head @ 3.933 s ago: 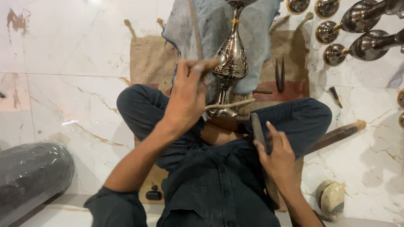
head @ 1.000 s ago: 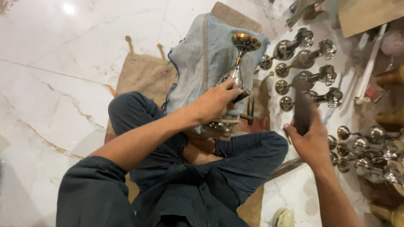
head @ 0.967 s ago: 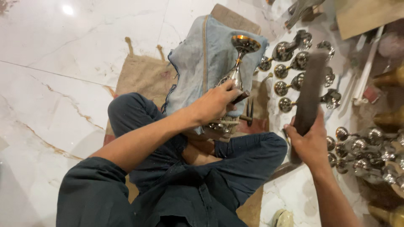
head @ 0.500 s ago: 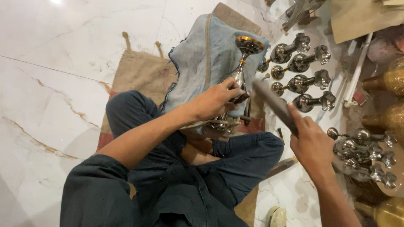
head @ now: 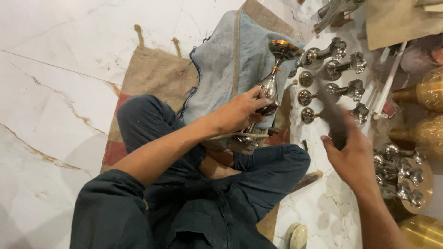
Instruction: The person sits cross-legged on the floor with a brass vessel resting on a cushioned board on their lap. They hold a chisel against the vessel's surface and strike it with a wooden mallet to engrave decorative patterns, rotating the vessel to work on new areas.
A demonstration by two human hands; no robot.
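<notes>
Left hand: the left hand was closed round the narrow stem of the metal vase, fingers wrapped and gripping.
Right hand: the right hand was closed on a dark flat tool, blurred, raised above the floor beside the row of castings.
Metal vase, place: tilted over the person's crossed legs, resting against the blue cloth.
Metal vase, look: polished silver body, engraved, with a flared mouth rimmed in copper colour.
Packages: a flat brown cardboard sheet lay at upper right; no label could be made out.
Nearby: four silver stemmed castings lay in a row on the marble floor; brass vessels stood at the right edge.
Under the cloth: a burlap sack.
</notes>
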